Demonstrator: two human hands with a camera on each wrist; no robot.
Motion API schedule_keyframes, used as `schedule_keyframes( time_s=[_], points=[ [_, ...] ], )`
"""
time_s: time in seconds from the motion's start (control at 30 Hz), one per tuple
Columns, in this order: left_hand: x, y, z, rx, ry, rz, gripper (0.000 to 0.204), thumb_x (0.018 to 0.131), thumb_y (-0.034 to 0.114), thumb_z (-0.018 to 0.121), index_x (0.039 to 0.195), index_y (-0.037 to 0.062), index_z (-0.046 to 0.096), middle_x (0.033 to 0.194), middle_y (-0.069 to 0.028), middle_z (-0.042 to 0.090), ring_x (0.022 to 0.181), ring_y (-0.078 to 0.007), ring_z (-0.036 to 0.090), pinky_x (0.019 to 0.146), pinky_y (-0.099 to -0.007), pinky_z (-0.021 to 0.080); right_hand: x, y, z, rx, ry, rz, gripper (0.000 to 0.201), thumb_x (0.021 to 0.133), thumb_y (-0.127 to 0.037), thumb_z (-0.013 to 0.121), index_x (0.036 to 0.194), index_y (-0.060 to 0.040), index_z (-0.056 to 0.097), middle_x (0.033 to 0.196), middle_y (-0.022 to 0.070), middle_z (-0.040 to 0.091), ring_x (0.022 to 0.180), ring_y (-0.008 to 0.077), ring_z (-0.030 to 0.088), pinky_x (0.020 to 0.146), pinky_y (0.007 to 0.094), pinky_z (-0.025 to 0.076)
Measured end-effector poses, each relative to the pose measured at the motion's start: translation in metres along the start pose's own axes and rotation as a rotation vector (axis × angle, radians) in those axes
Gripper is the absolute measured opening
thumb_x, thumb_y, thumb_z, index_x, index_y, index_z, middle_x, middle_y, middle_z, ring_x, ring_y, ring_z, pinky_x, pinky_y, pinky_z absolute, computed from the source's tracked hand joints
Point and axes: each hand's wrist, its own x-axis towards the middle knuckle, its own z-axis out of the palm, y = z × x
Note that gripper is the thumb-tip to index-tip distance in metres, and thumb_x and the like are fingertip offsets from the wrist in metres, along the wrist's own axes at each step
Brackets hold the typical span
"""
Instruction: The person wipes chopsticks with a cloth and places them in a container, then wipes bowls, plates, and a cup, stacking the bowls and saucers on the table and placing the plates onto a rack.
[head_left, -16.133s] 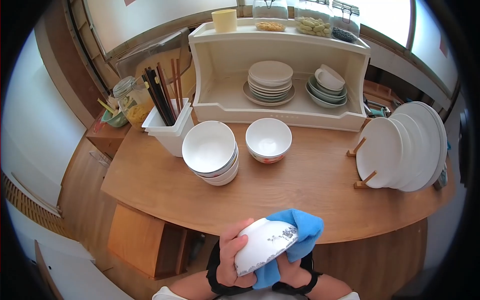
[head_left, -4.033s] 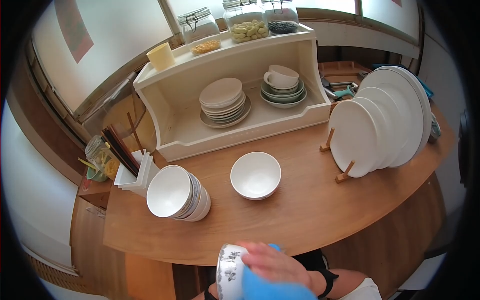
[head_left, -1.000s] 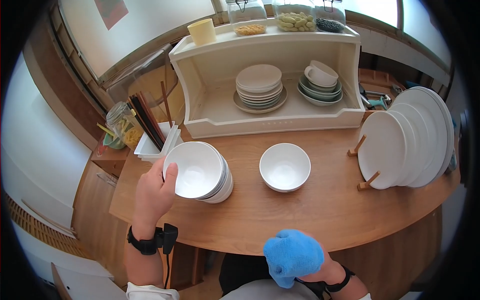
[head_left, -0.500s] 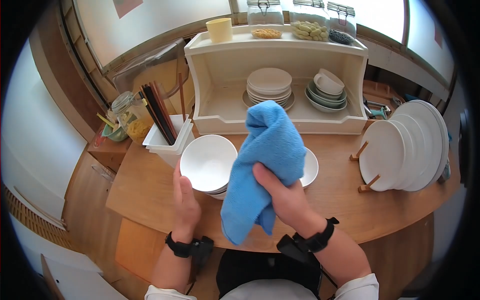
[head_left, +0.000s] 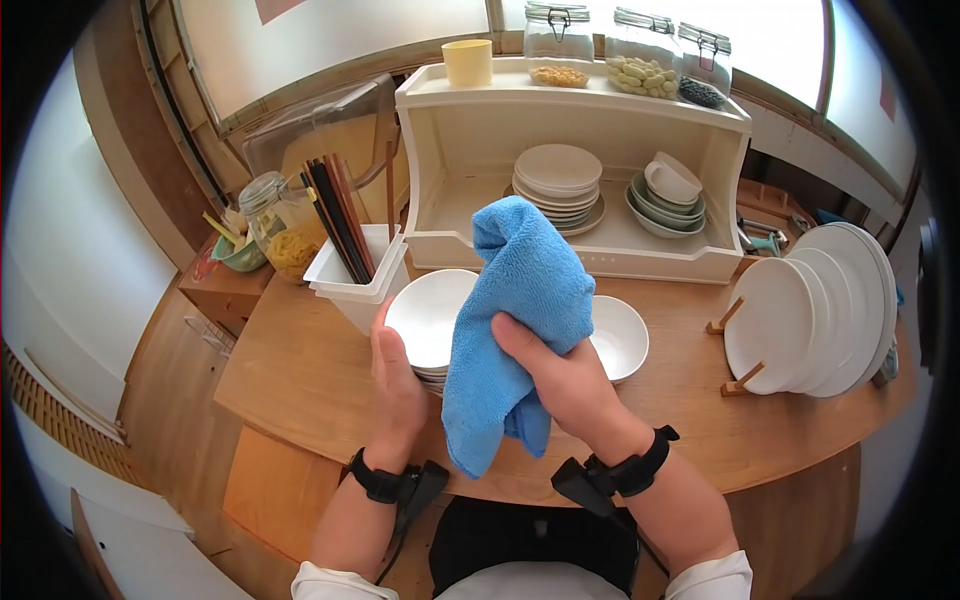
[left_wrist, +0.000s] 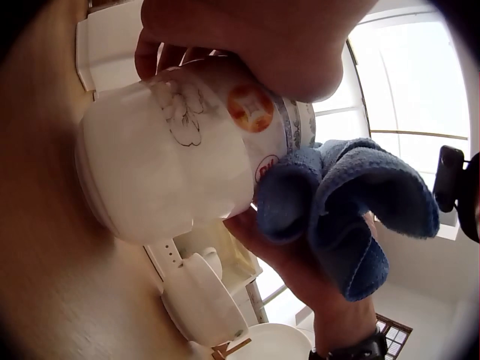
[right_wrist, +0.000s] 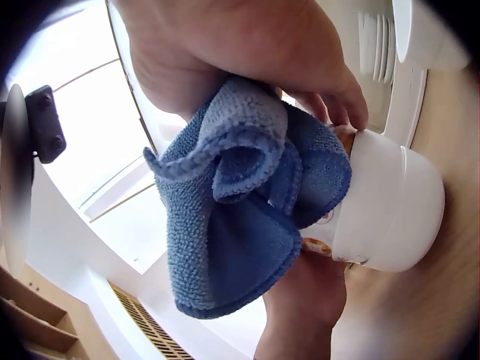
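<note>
My left hand [head_left: 396,385] curves round the left side of a stack of bowls [head_left: 428,310], fingers along its wall in the left wrist view. The bowls [left_wrist: 165,157] are white; some bear printed flowers and orange medallions. A blue cloth [head_left: 520,310] is bunched in my right hand [head_left: 575,395], thumb on top. That hand is at the stack's right side, its fingertips right at the bowl wall in the right wrist view. The cloth hides part of the stack in the head view. Right of it stands a single white bowl [head_left: 618,338], partly covered by cloth and hand.
Behind the bowls is a cream shelf [head_left: 570,262] with stacked plates [head_left: 558,168], small bowls [head_left: 665,225] and a cup [head_left: 672,180]. A chopstick holder [head_left: 360,290] stands close left of the stack. White plates [head_left: 765,325] fill a wooden rack at the right.
Earlier, both hands held a patterned bowl with the cloth at the front edge. The left hand then took the stack's rim; the right hand has brought the cloth up to the stack.
</note>
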Motion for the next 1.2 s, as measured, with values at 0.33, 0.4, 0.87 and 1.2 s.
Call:
schedule_keyframes(
  time_s=[0.33, 0.4, 0.87, 1.2],
  points=[
    [-0.001, 0.010, 0.010, -0.014, 0.021, -0.002, 0.074, 0.100, 0.056, 0.026, 0.142, -0.0043, 0.027, 0.136, -0.0178, 0.042, 0.125, -0.0241, 0.043, 0.105, -0.0349, 0.034, -0.001, 0.003, -0.008, -0.042, 0.003, 0.024, 0.048, 0.089, -0.030, 0.068, 0.124, -0.0008, 0.055, 0.115, 0.0091, 0.062, 0.105, 0.0173, 0.058, 0.091, 0.0323, 0.046],
    [-0.002, 0.013, 0.012, -0.007, 0.013, 0.006, 0.074, 0.100, 0.056, 0.027, 0.142, -0.0043, 0.026, 0.138, -0.0180, 0.041, 0.126, -0.0246, 0.042, 0.106, -0.0353, 0.033, -0.006, -0.001, -0.010, -0.052, 0.024, 0.020, 0.047, 0.088, -0.029, 0.069, 0.124, -0.0012, 0.055, 0.115, 0.0086, 0.062, 0.105, 0.0171, 0.058, 0.091, 0.0324, 0.047],
    [-0.047, 0.008, -0.020, 0.141, 0.027, 0.158, 0.067, 0.101, 0.050, 0.026, 0.144, -0.0018, 0.025, 0.145, -0.0145, 0.035, 0.134, -0.0256, 0.035, 0.111, -0.0397, 0.027, -0.029, -0.069, -0.133, -1.018, 0.415, -0.216, 0.051, 0.076, -0.016, 0.077, 0.118, 0.0008, 0.054, 0.108, 0.0165, 0.063, 0.097, 0.0290, 0.062, 0.083, 0.0382, 0.051],
    [-0.079, 0.025, -0.018, 0.305, 0.068, 0.265, 0.064, 0.095, 0.033, 0.052, 0.140, -0.0061, 0.028, 0.139, -0.0192, 0.037, 0.127, -0.0280, 0.040, 0.108, -0.0399, 0.030, 0.003, -0.033, -0.144, -1.169, 0.145, 0.157, 0.065, 0.071, -0.025, 0.079, 0.124, -0.0003, 0.052, 0.111, 0.0200, 0.064, 0.104, 0.0333, 0.063, 0.086, 0.0394, 0.051]
  ],
)
